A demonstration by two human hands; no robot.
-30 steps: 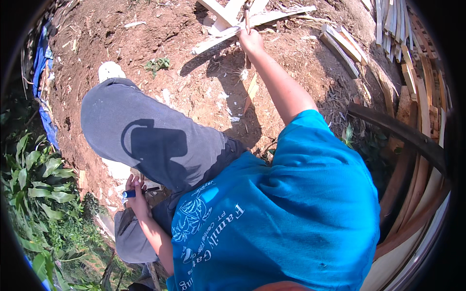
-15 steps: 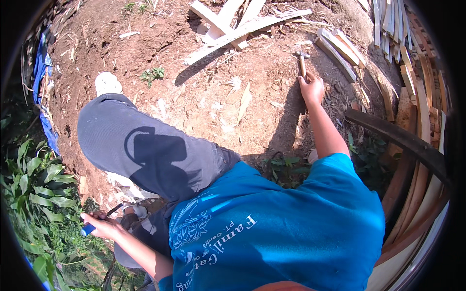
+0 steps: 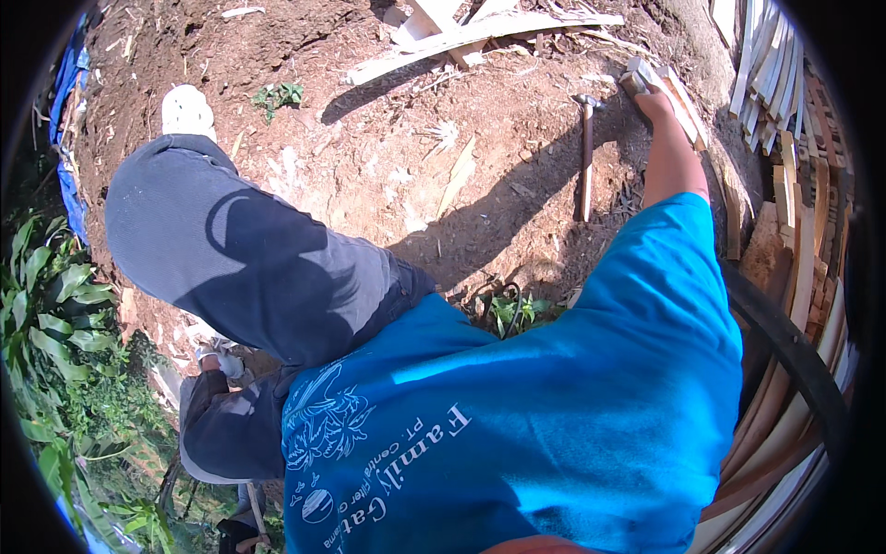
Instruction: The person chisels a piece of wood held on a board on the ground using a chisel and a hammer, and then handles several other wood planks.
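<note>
My right hand (image 3: pixel 657 107) reaches out at the upper right, fingers closed round a short squared wooden block (image 3: pixel 635 83) that lies on the ground. The hand covers much of the block. A second pale block (image 3: pixel 684 109) lies alongside it. Just left of my right forearm, a hammer (image 3: pixel 587 157) rests on the dirt, its metal head away from me and its wooden handle toward me. My left hand is out of sight.
Pale planks (image 3: pixel 480 42) lie crossed at the top. Stacked timber strips (image 3: pixel 771 69) and a dark curved beam (image 3: pixel 784 342) line the right side. Leafy plants (image 3: pixel 65 323) and a blue tarp (image 3: pixel 71 175) edge the left. Wood chips litter the dirt.
My right hand has let go of the hammer, now lying on the ground, and has moved right onto the wooden block. My left hand, with a slim dark and blue thing, has left the view.
</note>
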